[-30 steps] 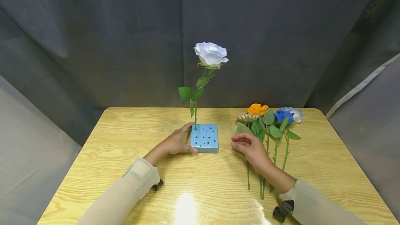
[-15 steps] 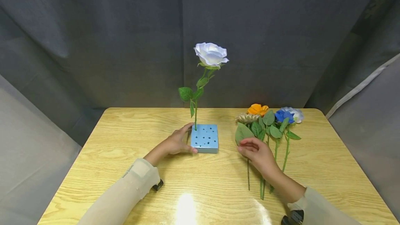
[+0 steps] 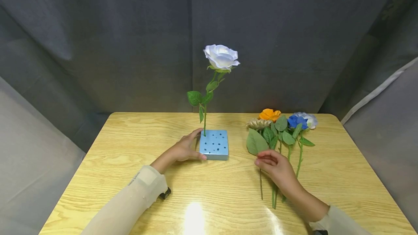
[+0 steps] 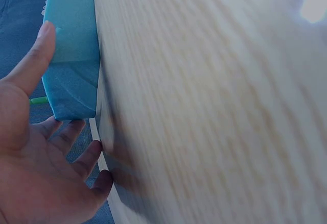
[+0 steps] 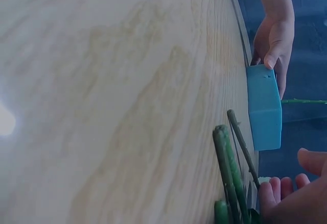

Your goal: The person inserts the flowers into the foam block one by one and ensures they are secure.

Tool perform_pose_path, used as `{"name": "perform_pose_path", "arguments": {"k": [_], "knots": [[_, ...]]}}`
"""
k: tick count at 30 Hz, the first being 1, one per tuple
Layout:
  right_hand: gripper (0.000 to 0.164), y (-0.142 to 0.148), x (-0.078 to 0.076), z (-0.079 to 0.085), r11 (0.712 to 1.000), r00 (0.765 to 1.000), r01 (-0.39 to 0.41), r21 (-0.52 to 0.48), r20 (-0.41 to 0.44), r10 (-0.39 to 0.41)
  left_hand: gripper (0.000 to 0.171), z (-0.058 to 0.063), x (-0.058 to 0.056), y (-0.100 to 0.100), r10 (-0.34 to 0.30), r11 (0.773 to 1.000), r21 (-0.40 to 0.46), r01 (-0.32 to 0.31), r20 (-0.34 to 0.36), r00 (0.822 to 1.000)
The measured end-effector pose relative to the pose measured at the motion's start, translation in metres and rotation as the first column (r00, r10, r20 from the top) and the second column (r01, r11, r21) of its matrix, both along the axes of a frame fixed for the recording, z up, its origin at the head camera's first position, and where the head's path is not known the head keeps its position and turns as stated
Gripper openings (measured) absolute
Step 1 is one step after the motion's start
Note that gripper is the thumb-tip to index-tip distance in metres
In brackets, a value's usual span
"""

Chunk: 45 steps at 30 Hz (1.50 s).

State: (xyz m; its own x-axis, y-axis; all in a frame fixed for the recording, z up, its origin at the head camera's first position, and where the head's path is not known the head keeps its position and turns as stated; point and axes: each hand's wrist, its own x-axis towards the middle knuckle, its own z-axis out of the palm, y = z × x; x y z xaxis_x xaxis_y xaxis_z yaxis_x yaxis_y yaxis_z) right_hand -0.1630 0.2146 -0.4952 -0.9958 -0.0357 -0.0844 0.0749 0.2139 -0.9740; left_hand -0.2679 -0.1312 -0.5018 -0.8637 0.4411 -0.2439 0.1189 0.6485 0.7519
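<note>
A blue foam block (image 3: pixel 219 142) with several holes in its top sits mid-table. From its back left hole rises a white rose (image 3: pixel 221 57), its stem upright. My left hand (image 3: pixel 184 149) holds the block's left side, thumb on the front face and fingers round the back corner, as the left wrist view of the block (image 4: pixel 71 45) shows. My right hand (image 3: pixel 277 169) is bent over the stem of a beige flower (image 3: pixel 258 123), by its broad green leaf (image 3: pixel 256 141). In the right wrist view, a gap separates its thumb and fingers, beside a thin stem (image 5: pixel 244 150).
Right of the block lie an orange flower (image 3: pixel 269 114), a blue flower (image 3: pixel 297 121) and a pale flower (image 3: pixel 310 119), their stems toward the front. A grey curtain (image 3: pixel 147 46) hangs behind the wooden table (image 3: pixel 137 130).
My right hand has moved right and toward the front edge, uncovering more of the broad leaf. My left hand, the block and the white rose stay in place.
</note>
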Motion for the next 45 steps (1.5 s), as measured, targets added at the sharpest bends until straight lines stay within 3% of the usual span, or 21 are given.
{"name": "perform_pose_path", "arguments": {"k": [18, 29, 45], "knots": [[0.046, 0.0087, 0.0066, -0.0026, 0.999, 0.999, 0.004, 0.033, 0.045, -0.005, 0.117, 0.0015, 0.0000, 0.0018, 0.001, 1.000, -0.014, -0.001, -0.001, 1.000], [0.056, 0.0070, 0.0040, -0.0031, 0.988, 0.994, 0.008, 0.157, 0.104, -0.025, 0.116, 0.0030, 0.0017, 0.0017, 0.007, 1.000, -0.006, -0.007, 0.004, 1.000], [0.049, 0.0050, 0.0019, -0.0093, 0.966, 0.997, 0.035, 0.258, 0.051, -0.050, 0.116, 0.0048, 0.0035, 0.0004, 0.002, 1.000, 0.011, -0.002, 0.007, 1.000]]}}
